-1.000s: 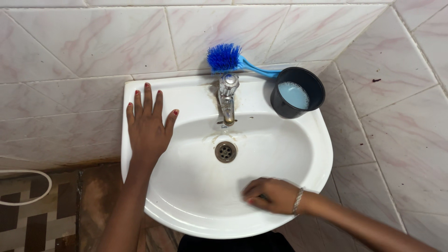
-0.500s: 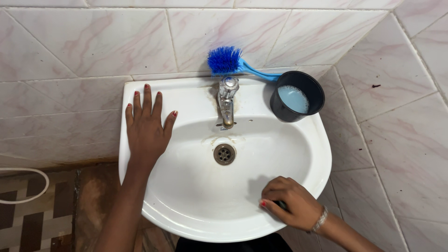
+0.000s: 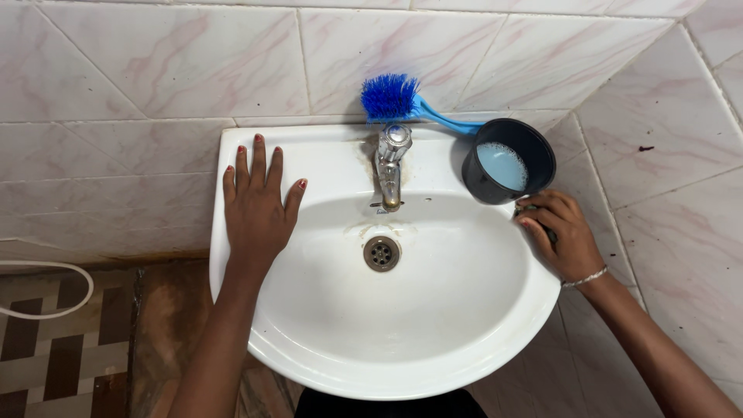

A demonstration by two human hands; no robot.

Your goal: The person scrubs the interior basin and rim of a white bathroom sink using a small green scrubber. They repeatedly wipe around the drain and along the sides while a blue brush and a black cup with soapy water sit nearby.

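- Head view: left hand [image 3: 259,203] flat, fingers spread, on sink [image 3: 433,364] rim left of tap [image 3: 389,166].
- Right hand [image 3: 561,232] curled on right rim, touching dark cup [image 3: 508,161]; what it grips, can't tell.
- Blue brush [image 3: 395,98] behind tap.

White sink [image 3: 433,364] and dark cup [image 3: 534,147]

The oval sink is fixed to the tiled wall, its basin dry-looking and faintly stained. The cup, holding pale blue liquid, is set tilted on the rim's back right corner.
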